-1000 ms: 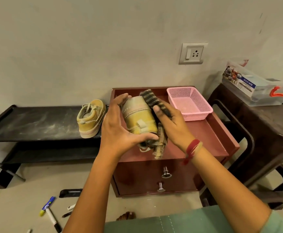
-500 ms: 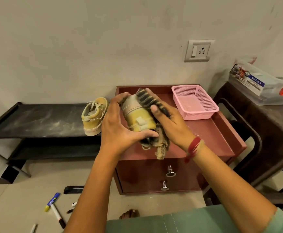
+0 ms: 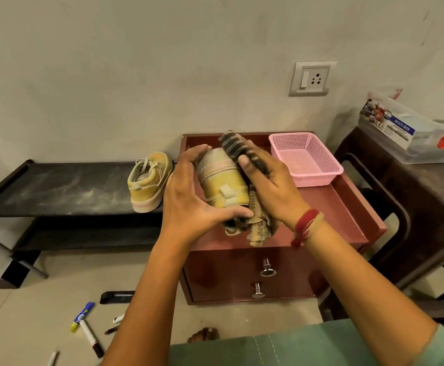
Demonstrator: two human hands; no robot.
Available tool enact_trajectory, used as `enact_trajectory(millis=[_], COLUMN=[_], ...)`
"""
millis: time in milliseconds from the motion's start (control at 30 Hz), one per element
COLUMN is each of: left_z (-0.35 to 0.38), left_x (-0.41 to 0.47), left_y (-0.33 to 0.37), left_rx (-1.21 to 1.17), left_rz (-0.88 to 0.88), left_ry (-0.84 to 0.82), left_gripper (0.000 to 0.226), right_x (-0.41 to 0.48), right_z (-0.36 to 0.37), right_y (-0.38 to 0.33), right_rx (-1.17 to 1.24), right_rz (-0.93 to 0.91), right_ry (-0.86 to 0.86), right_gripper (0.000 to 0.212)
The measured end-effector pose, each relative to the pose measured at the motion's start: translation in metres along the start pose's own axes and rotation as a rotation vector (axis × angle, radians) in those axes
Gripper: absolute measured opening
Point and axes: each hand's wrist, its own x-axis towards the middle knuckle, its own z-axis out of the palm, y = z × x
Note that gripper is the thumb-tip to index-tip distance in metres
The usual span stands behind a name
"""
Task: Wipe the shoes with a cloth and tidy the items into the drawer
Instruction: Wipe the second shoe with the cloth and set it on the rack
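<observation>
With the left hand (image 3: 189, 196), grips a yellow shoe (image 3: 222, 180) from its left side, fingers curled over the upper end and thumb stretched under the lower end. With the right hand (image 3: 271, 186), clamps a striped cloth (image 3: 242, 154) against the shoe's right side, fingers closed round the fabric, with a loose end hanging below the palm. Holds both forearms raised and angled inward, meeting in the air above the tray-like top of a red drawer cabinet (image 3: 334, 207) with two closed drawers. Has, to the left, a low black rack (image 3: 57, 191) carrying the second yellow shoe (image 3: 149, 180) at its right end, just beside the cabinet. Has, to the right, a dark table (image 3: 413, 207) bearing a clear plastic box (image 3: 411, 133). Shares the cabinet top with a pink basket (image 3: 318, 178) at the back right corner, near the right hand. Wears a red thread band (image 3: 306, 225) on the right wrist. Stands over markers (image 3: 91, 338) scattered on the floor at lower left.
</observation>
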Motion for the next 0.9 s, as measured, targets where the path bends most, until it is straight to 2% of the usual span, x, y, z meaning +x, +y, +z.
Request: enact_trajectory(millis=[33, 167, 367, 433, 500, 633, 767, 900], left_z=[0.0, -0.002, -0.004, -0.007, -0.013, -0.03, -0.041, -0.049], left_x=[-0.001, -0.001, -0.003, -0.004, -0.006, -0.014, -0.026, -0.034], left_y=[0.001, 0.001, 0.0, -0.003, -0.008, -0.018, -0.026, -0.034], left_rx=[0.005, 0.019, 0.039, 0.071, 0.105, 0.163, 0.205, 0.221], left_rz=[0.001, 0.013, 0.006, 0.02, 0.025, 0.007, -0.077, -0.121], left_ry=[-0.004, -0.021, -0.023, -0.033, -0.035, -0.018, 0.023, 0.008], left_gripper=[0.109, 0.108, 0.108, 0.106, 0.104, 0.101, 0.101, 0.101], right_x=[-0.001, -0.008, -0.003, -0.008, -0.013, -0.022, -0.015, -0.019], right_z=[0.0, 0.008, 0.006, 0.009, 0.016, 0.035, 0.045, 0.06], right_y=[0.0, -0.001, 0.018, 0.016, 0.008, 0.005, 0.006, 0.006], right_rx=[0.031, -0.015, 0.318, 0.361, 0.338, 0.061, 0.107, -0.015], right_rz=[0.016, -0.141, 0.223, 0.232, 0.163, -0.034, 0.132, 0.012], right_ry=[0.015, -0.109, 0.256, 0.327, 0.266, -0.048, -0.02, -0.179], right_gripper=[0.044, 0.037, 0.022, 0.02, 0.018, 0.034, 0.047, 0.042])
